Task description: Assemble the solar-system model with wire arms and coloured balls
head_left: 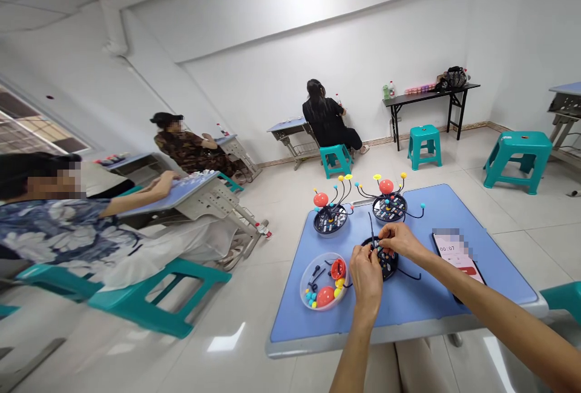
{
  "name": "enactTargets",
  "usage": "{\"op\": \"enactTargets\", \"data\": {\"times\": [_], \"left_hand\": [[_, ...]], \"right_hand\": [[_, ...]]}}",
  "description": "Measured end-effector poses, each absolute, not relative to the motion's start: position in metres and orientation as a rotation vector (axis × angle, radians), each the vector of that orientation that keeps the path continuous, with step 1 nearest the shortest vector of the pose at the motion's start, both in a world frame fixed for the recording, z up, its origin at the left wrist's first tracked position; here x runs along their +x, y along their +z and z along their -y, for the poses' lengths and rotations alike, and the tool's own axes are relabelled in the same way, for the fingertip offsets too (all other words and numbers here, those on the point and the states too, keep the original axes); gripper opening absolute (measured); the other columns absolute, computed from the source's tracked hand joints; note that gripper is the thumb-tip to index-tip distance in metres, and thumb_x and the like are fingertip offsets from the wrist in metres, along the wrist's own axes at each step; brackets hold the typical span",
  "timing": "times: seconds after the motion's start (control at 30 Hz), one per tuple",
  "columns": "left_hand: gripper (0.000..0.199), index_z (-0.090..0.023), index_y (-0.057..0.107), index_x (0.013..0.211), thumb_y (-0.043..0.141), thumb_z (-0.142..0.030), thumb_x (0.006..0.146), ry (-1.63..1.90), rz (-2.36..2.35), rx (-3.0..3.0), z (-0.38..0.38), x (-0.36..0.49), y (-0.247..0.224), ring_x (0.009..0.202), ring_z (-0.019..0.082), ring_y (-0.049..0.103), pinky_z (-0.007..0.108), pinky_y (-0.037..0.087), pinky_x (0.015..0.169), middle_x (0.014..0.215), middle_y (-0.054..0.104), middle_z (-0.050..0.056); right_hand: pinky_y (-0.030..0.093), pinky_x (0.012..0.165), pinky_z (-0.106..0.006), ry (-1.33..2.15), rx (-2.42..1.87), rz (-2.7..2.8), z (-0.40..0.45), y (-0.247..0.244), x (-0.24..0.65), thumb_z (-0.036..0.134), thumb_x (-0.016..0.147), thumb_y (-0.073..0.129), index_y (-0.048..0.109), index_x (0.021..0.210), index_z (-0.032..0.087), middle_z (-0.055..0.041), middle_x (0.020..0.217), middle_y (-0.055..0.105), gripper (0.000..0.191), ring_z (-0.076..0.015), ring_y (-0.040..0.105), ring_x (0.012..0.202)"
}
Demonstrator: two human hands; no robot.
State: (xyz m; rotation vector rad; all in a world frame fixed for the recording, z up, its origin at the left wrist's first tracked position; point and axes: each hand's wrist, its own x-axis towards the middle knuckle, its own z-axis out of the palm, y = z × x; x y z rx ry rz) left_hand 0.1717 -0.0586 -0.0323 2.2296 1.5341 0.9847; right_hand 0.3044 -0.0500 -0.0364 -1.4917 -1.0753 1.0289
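Pinching, it seems, one black stick (371, 228), our left hand (368, 278) and right hand (403, 241) meet between the table's (438, 208) near and far edges; we should push gently, straight.

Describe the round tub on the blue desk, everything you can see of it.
The round tub is shallow, clear and looks plastic. It sits open and upright on the blue desk, left of the left hand, which is not touching it. Inside lie a large red dome, a red cup-like piece, yellow balls, blue balls and black rods. A dark rod end shows by its right rim; contact is unclear.
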Motion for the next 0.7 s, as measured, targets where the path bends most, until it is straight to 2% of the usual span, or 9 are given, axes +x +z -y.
{"op": "enactTargets", "data": {"times": [0.23, 0.47, 0.6, 0.7], "left_hand": [[0.020, -0.017, 0.072, 0.082, 0.052, -0.017, 0.085, 0.677, -1.738, 2.305, 0.062, 0.175, -0.019, 0.080, 0.025, 0.066, 0.031, 0.041, 0.066, 0.082, 0.070, 0.012], [0.023, -0.010, 0.069, 0.100, 0.051, -0.012, 0.086, 0.705, -1.725, 2.241, 0.066, 0.177, -0.022, 0.094, 0.028, 0.066, 0.035, 0.046, 0.078, 0.098, 0.070, 0.017], [0.027, -0.010, 0.063, 0.111, 0.051, -0.011, 0.086, 0.767, -1.704, 2.221, 0.067, 0.177, -0.026, 0.100, 0.027, 0.065, 0.035, 0.047, 0.082, 0.107, 0.068, 0.017], [0.031, -0.008, 0.059, 0.117, 0.049, -0.013, 0.089, 0.773, -1.663, 2.220, 0.075, 0.177, -0.020, 0.096, 0.027, 0.066, 0.034, 0.048, 0.078, 0.109, 0.066, 0.019]], "right_hand": [[0.039, 0.040, -0.019, 0.912, -1.679, 1.188, 0.053, -0.029, 0.306, 0.010, 0.065, 0.064, 0.061, 0.070, 0.017, 0.0057, 0.041, 0.054, 0.009, -0.0123, 0.055, 0.040], [0.039, 0.039, -0.021, 0.898, -1.736, 1.297, 0.065, -0.020, 0.316, 0.016, 0.073, 0.064, 0.058, 0.107, 0.012, 0.0055, 0.049, 0.060, 0.035, -0.0131, 0.056, 0.042], [0.043, 0.042, -0.022, 0.881, -1.748, 1.351, 0.072, -0.013, 0.324, 0.019, 0.077, 0.061, 0.056, 0.111, 0.012, 0.0039, 0.054, 0.064, 0.035, -0.0129, 0.057, 0.041], [0.048, 0.047, -0.025, 0.870, -1.768, 1.377, 0.079, -0.008, 0.327, 0.021, 0.079, 0.058, 0.054, 0.113, 0.012, 0.0014, 0.060, 0.067, 0.035, -0.0144, 0.060, 0.045]]}}
